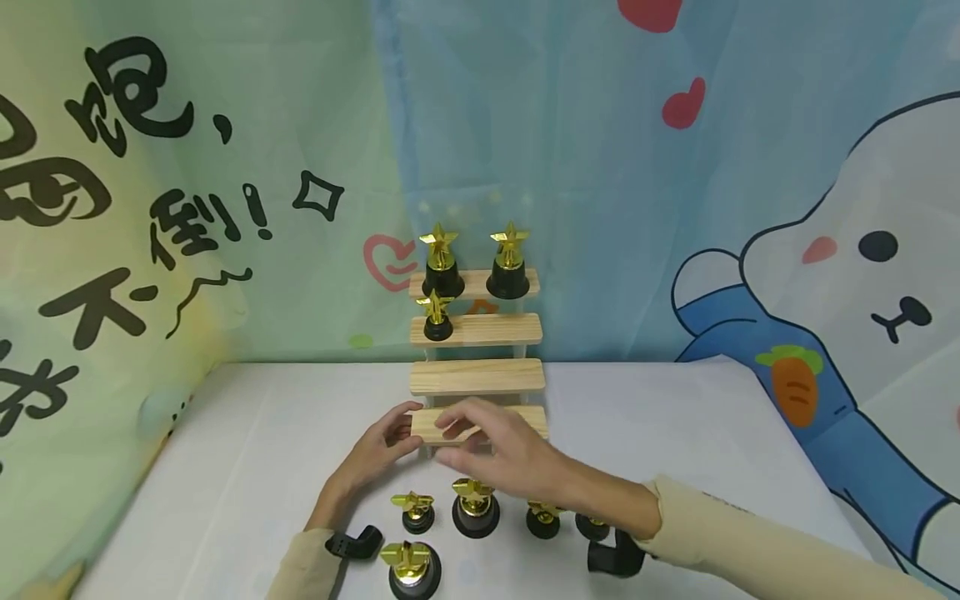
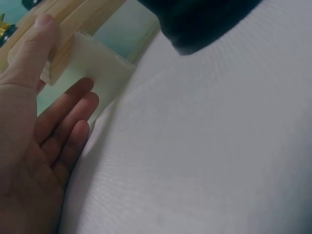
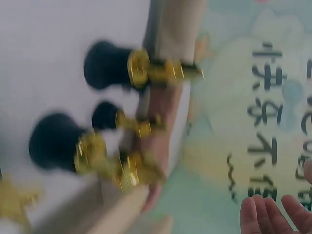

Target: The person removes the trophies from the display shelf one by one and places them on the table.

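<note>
A stepped display stand (image 1: 477, 377) with wooden shelves on pale supports stands against the backdrop. My left hand (image 1: 382, 442) grips the left end of its lowest shelf; in the left wrist view the thumb (image 2: 30, 56) lies along the wood and other fingers stretch below. My right hand (image 1: 495, 446) hovers before that shelf, fingers loosely bent, holding nothing. Two gold star trophies (image 1: 441, 262) (image 1: 508, 262) with black bases stand on the top shelf. A smaller trophy (image 1: 437, 317) is at the left of the shelf beneath.
More star trophies stand on the white table: a large one (image 1: 476, 510) in the middle, a small one (image 1: 417, 512) left of it, a large one (image 1: 411, 571) nearer me, and small ones (image 1: 543, 521) partly under my right arm. A printed cloth backdrop (image 1: 600, 208) hangs behind.
</note>
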A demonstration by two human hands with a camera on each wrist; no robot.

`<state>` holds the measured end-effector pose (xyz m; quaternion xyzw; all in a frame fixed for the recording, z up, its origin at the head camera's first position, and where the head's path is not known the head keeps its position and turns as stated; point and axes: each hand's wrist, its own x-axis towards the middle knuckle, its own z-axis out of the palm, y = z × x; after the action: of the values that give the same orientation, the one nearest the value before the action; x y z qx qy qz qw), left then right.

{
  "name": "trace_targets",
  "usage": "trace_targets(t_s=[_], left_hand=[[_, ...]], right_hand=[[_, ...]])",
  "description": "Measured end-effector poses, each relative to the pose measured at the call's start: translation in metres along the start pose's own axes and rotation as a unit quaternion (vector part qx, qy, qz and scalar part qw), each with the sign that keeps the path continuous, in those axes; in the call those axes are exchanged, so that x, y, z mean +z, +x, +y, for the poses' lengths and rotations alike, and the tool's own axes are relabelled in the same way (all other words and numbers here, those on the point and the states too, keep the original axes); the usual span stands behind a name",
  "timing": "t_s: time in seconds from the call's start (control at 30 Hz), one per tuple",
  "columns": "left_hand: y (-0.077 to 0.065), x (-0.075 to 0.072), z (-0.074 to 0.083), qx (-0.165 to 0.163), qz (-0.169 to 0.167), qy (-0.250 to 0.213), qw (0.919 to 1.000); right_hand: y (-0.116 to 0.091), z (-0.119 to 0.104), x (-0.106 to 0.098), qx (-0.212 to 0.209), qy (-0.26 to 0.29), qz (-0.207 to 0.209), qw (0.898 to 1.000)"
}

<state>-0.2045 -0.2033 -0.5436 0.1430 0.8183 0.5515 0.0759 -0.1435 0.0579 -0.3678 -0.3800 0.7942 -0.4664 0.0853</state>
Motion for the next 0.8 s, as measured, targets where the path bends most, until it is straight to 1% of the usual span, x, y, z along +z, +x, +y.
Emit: trace_targets(t_s=[0.13, 0.2, 0.37, 0.5, 0.6, 0.63, 0.8], left_hand=[[0.002, -0.003, 0.002, -0.004, 0.008, 0.009, 0.9999], [0.003, -0.004, 0.002, -0.006, 0.013, 0.011, 0.9998], [0.004, -0.002, 0.004, -0.012, 0.007, 0.012, 0.9998], [0.003, 0.0, 0.004, -0.008, 0.005, 0.013, 0.9999], [0.003, 0.001, 0.003, -0.008, 0.008, 0.013, 0.9999], [0.002, 0.001, 0.005, -0.012, 0.008, 0.013, 0.9998], [0.001, 0.002, 0.005, -0.025, 0.008, 0.009, 0.9996]], right_hand=[[0.02, 0.002, -0.025, -0.007, -0.049, 0.042, 0.998], [0.031, 0.006, -0.036, -0.002, -0.07, 0.063, 0.996], [0.057, 0.021, -0.058, 0.028, -0.096, 0.095, 0.99], [0.074, 0.036, -0.071, 0.04, -0.112, 0.118, 0.986], [0.084, 0.044, -0.078, 0.042, -0.124, 0.127, 0.983], [0.087, 0.046, -0.08, 0.045, -0.128, 0.127, 0.983], [0.1, 0.057, -0.081, 0.071, -0.148, 0.115, 0.98]])
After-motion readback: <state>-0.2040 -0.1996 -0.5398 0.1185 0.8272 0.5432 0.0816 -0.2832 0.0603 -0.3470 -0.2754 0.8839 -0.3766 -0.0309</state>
